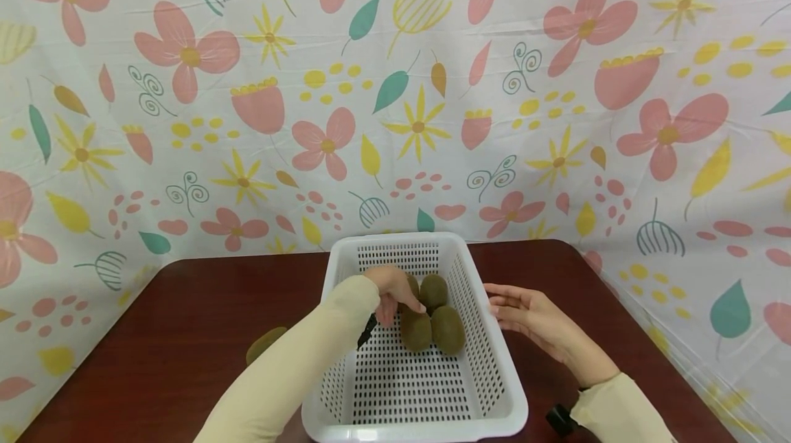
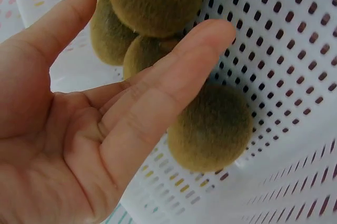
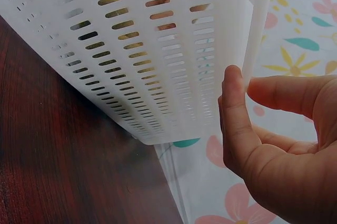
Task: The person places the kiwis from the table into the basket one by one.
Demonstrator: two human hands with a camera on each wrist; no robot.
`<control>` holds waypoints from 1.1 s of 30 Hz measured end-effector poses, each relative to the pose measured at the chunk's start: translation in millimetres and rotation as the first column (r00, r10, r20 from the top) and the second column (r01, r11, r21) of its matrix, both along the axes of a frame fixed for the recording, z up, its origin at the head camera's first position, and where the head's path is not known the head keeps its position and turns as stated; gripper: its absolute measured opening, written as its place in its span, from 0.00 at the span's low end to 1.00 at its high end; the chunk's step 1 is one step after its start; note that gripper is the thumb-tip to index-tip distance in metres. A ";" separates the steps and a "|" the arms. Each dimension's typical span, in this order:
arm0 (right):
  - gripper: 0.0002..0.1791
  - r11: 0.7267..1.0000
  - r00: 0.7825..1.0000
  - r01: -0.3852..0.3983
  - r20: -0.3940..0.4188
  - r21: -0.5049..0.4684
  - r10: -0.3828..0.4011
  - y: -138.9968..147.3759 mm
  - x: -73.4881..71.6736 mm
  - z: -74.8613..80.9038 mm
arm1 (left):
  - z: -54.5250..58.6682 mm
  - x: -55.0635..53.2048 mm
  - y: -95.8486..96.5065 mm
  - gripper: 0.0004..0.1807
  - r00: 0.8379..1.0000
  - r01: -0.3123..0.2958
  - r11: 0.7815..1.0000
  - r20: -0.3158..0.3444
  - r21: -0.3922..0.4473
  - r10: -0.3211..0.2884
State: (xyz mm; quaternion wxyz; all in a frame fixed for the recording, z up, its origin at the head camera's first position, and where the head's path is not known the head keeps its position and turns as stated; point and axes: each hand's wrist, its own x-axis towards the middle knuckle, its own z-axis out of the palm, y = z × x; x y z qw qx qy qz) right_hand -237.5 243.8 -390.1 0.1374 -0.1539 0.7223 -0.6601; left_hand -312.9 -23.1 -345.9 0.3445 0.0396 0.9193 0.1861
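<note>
A white perforated plastic basket (image 1: 420,402) stands on the table with several brown, fuzzy kiwis (image 1: 448,330) grouped inside. My left hand (image 1: 392,290) reaches down into it, over the kiwis. In the left wrist view its fingers are extended and the thumb is spread apart, with a kiwi (image 2: 210,126) just beyond the fingertips and a bigger-looking one (image 2: 158,0) between thumb and fingers, not gripped. At the basket's right side, my right hand (image 1: 537,323) holds the rim (image 3: 258,29) lightly between thumb and fingers.
Another kiwi (image 1: 266,345) lies on the dark red-brown table (image 1: 204,319) left of the basket, partly hidden by my left sleeve. A flower-patterned cloth (image 1: 383,120) hangs behind and at both sides of the table.
</note>
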 end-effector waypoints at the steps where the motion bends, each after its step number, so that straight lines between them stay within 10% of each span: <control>1: 0.34 1.000 1.000 0.000 0.001 -0.001 0.000 -0.1 0.0 0.1 | 1.0 -0.6 -2.0 0.31 1.000 0.016 1.000 -0.012 0.004 -0.016; 17: 0.34 1.000 1.000 0.015 0.018 0.024 -0.016 -1.4 1.9 4.4 | 36.8 14.4 -39.1 0.17 0.982 0.120 0.976 -0.168 0.179 -0.090; 33: 0.35 1.000 1.000 0.010 0.014 0.029 -0.010 -0.4 1.6 3.2 | 56.8 30.6 -116.4 0.12 0.954 0.120 0.873 -0.297 0.472 0.029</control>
